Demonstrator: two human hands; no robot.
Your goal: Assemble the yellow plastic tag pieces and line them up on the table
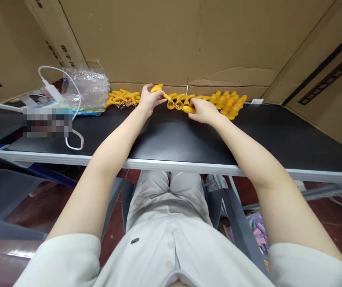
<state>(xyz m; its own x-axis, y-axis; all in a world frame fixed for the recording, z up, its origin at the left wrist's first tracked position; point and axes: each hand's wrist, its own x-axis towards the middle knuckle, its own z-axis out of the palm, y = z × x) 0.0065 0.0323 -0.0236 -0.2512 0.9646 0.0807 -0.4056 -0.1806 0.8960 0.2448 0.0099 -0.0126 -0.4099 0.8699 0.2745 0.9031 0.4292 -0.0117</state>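
Yellow, smooth-looking pieces; I judge them to be moulded plastic. State of hands: left hand (150, 100) pinches one, the left piece (157, 88), between thumb and fingers, raised just above the tabletop (183, 139) near the cardboard (159, 44). Right hand (203, 110) has its fingers curled round the right piece (188, 109); the contact under the palm is hidden. Between the hands stand cup-ended middle pieces (171, 105) with bits of metal showing. Left pile (123, 95) has small chains (122, 106) at its front edge; right batch (227, 104) sits close together beyond my right hand.

Handling, estimated: light, fairly stiff, not fragile, perhaps slightly slippery. Best hold: thumb and fingertips on the thick body. Chains probably flop and snag, so keep fingers clear of them.
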